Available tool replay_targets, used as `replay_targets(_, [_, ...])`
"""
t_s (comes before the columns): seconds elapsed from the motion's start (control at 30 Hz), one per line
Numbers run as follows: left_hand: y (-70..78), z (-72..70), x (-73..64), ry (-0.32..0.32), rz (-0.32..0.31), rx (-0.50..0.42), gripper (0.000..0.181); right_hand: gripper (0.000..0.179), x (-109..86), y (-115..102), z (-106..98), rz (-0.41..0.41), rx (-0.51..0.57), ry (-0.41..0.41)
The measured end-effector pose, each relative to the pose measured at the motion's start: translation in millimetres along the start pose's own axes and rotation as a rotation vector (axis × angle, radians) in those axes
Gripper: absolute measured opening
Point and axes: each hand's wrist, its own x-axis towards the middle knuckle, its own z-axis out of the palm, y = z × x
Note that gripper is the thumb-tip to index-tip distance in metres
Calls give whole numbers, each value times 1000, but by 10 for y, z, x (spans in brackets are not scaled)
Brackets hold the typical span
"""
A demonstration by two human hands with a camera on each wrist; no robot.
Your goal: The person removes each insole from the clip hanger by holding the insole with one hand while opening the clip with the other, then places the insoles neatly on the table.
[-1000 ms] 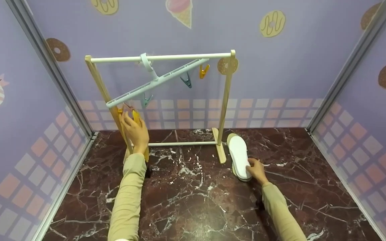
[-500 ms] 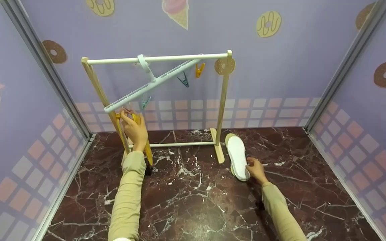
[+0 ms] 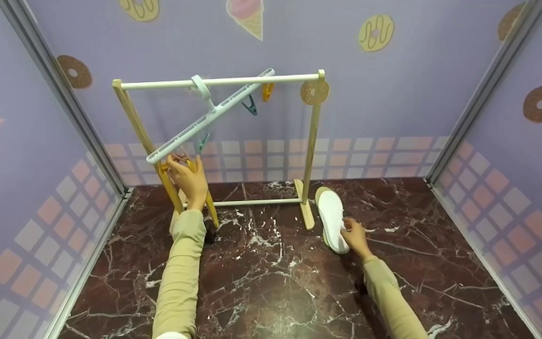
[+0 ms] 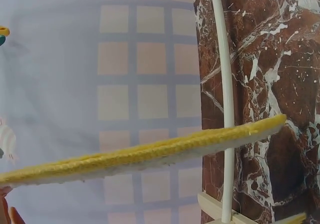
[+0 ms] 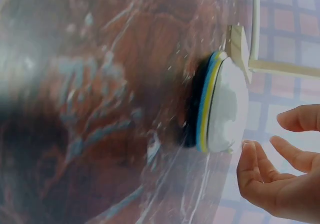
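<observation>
In the head view my left hand (image 3: 191, 181) is raised under the low left end of a light-blue hanger (image 3: 211, 113), its thumb spread from the fingers beside a pink clothespin (image 3: 180, 157). Yellow insoles (image 3: 213, 214) hang there; in the left wrist view a yellow insole (image 4: 150, 155) with a white underside shows edge-on, only fingertips entering at the corner. My right hand (image 3: 355, 235) has its fingertips at the edge of a white insole (image 3: 331, 216) atop a stack. The right wrist view shows thumb and fingers apart beside that white insole (image 5: 229, 106).
The hanger hooks over the white rail of a wooden rack (image 3: 315, 146). Orange (image 3: 267, 92) and teal clothespins (image 3: 251, 106) hang from the hanger. The stack lies on the dark marbled floor (image 3: 271, 282), right of the rack's foot (image 3: 305, 207). Patterned walls enclose the space.
The hanger has tilted further, its left end dropping and its right end rising above the rail. My left hand stays near that end. My right hand has shifted slightly left over the white insole.
</observation>
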Motion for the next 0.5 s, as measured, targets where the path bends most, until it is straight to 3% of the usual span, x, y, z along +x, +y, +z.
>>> replay_targets(0.1, [10,10,-6,-1,-21,-27,65,33,-73,-420,-92,-18,3,12])
replay_targets(0.27, [32,21,-10,-15,-55,-75,67,37,-198,-1123,-264,34,26,-94])
replay_targets(0.37, [38,15,-13,-17,-58,-83,67,37,-189,-1113,-180,40,12,-98])
replay_targets(0.5, [37,4,-25,-23,-59,-86,64,35,-89,-659,89,-32,49,-58])
